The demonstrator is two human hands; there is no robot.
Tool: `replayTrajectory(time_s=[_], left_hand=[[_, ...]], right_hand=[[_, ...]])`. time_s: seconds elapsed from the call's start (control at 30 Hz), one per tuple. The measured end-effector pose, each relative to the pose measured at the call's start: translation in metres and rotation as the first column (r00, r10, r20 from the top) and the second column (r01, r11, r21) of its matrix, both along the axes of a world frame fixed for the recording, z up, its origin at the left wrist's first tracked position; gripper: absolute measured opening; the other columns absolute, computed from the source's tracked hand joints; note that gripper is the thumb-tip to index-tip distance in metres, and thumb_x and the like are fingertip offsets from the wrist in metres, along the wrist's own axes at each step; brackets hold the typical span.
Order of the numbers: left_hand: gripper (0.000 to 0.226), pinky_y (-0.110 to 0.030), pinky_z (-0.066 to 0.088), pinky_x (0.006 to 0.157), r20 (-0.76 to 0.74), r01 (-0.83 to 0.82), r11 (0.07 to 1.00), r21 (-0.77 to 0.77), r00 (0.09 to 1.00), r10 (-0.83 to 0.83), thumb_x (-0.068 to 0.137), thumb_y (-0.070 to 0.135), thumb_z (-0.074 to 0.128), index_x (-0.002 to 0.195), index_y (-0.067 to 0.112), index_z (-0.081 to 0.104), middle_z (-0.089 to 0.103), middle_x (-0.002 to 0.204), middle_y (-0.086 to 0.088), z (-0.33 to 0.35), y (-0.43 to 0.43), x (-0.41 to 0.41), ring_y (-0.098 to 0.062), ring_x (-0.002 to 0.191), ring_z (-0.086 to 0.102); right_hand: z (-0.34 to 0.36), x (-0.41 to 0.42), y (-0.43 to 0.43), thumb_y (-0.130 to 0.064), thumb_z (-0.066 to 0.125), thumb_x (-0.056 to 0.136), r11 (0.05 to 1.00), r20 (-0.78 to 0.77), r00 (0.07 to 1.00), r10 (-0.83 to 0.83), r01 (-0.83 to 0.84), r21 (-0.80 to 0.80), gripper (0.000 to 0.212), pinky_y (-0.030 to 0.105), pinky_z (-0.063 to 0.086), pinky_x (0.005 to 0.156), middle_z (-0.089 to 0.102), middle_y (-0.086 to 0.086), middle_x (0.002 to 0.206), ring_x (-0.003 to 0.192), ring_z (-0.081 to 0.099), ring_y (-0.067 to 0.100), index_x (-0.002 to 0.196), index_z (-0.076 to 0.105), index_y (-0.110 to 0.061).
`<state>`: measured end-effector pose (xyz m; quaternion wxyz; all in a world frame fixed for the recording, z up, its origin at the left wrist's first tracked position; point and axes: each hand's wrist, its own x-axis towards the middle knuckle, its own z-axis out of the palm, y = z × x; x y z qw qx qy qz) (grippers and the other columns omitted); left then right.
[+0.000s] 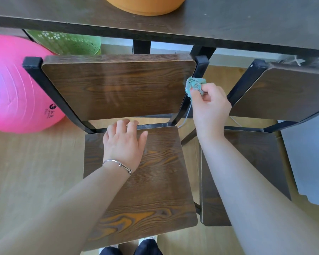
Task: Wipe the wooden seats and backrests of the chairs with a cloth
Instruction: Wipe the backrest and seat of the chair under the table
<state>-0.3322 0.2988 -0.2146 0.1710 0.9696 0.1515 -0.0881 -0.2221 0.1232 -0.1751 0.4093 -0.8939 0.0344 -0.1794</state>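
Note:
Directly below me stands a wooden chair with a black metal frame; its seat [155, 181] and backrest [118, 85] show dark grain. My left hand [123, 144] rests flat on the back part of the seat, fingers straight, a silver bangle on the wrist. My right hand [209, 105] grips a crumpled teal cloth [194, 85] against the right edge of the backrest, by the black post. A second chair of the same kind stands to the right, with its seat [256, 162] partly hidden by my right forearm and its backrest [284, 92] beyond.
A dark table [228, 21] runs across the top, with an orange rounded object [145, 4] on it. A big pink ball [17, 85] sits left of the chair, a green perforated basket [68, 41] behind it. Light wooden floor [35, 162] lies around; my feet [131, 247] are at the bottom edge.

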Motion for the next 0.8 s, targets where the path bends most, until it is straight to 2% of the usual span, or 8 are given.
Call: replayTrajectory(time_s=[0.13,0.27,0.33,0.43,0.6,0.73,0.8], left_hand=[[0.052,-0.044,0.029,0.108,0.063,0.001,0.999,-0.046,0.998,0.002,0.097,0.053,0.031,0.14,0.025,0.04,0.039,0.141,0.001,0.006,-0.005,0.015,-0.026,0.13,0.029],[0.051,-0.044,0.029,0.108,0.034,-0.001,0.999,-0.052,0.999,0.003,0.098,0.054,0.028,0.14,0.026,0.039,0.039,0.141,0.001,-0.004,-0.008,0.02,-0.025,0.13,0.03],[0.052,-0.045,0.028,0.108,0.011,-0.014,0.999,-0.047,1.0,0.014,0.097,0.054,0.028,0.139,0.026,0.04,0.04,0.139,-0.001,-0.014,-0.008,0.018,-0.027,0.128,0.031],[0.052,-0.045,0.028,0.108,-0.032,-0.038,0.998,-0.055,0.999,0.036,0.097,0.054,0.03,0.139,0.025,0.04,0.041,0.139,-0.002,-0.033,-0.004,0.008,-0.029,0.129,0.03],[0.053,-0.046,0.026,0.11,-0.108,-0.071,0.997,-0.035,0.992,0.067,0.098,0.053,0.029,0.141,0.024,0.039,0.038,0.143,-0.005,-0.057,0.008,-0.012,-0.03,0.134,0.026],[0.053,-0.048,0.027,0.11,-0.154,-0.106,0.994,-0.023,0.983,0.101,0.098,0.053,0.031,0.141,0.023,0.039,0.037,0.143,-0.006,-0.072,0.02,-0.03,-0.032,0.134,0.026],[0.052,-0.048,0.027,0.109,-0.166,-0.122,0.992,-0.006,0.979,0.12,0.098,0.053,0.031,0.14,0.023,0.039,0.037,0.143,-0.008,-0.077,0.026,-0.036,-0.033,0.133,0.027]], right_hand=[[-0.013,0.0,0.0,-0.029,0.066,0.09,1.0,-0.011,1.0,-0.012,0.012,-0.019,0.02,0.004,0.044,0.06,0.067,0.0,0.102,0.094,0.064,0.006,0.1,0.067,-0.012],[-0.039,-0.004,-0.001,-0.028,0.068,0.089,0.999,-0.082,0.997,0.0,-0.002,-0.034,0.019,0.005,0.043,0.06,0.067,0.003,0.1,0.095,0.065,0.011,0.096,0.066,-0.011],[-0.056,-0.006,-0.001,-0.027,0.068,0.089,0.998,-0.125,0.992,0.001,-0.008,-0.056,0.016,0.01,0.047,0.061,0.067,0.003,0.101,0.098,0.065,0.013,0.095,0.065,-0.012],[-0.082,-0.009,0.002,-0.022,0.067,0.09,0.998,-0.173,0.985,-0.018,0.006,-0.067,0.012,0.009,0.042,0.058,0.066,0.006,0.099,0.096,0.064,0.016,0.089,0.062,-0.012],[-0.126,-0.004,0.013,-0.02,0.062,0.092,0.99,-0.32,0.941,-0.112,0.076,-0.122,0.012,0.009,0.034,0.055,0.065,0.006,0.1,0.088,0.055,0.012,0.087,0.064,-0.01],[-0.161,-0.008,0.019,-0.025,0.061,0.093,0.978,-0.444,0.883,-0.153,0.073,-0.193,0.015,0.019,0.038,0.053,0.068,0.003,0.099,0.085,0.058,0.016,0.09,0.068,-0.012],[-0.17,-0.012,0.019,-0.025,0.062,0.093,0.978,-0.484,0.861,-0.154,0.061,-0.201,0.015,0.025,0.05,0.058,0.069,0.004,0.1,0.087,0.062,0.018,0.089,0.068,-0.012]])
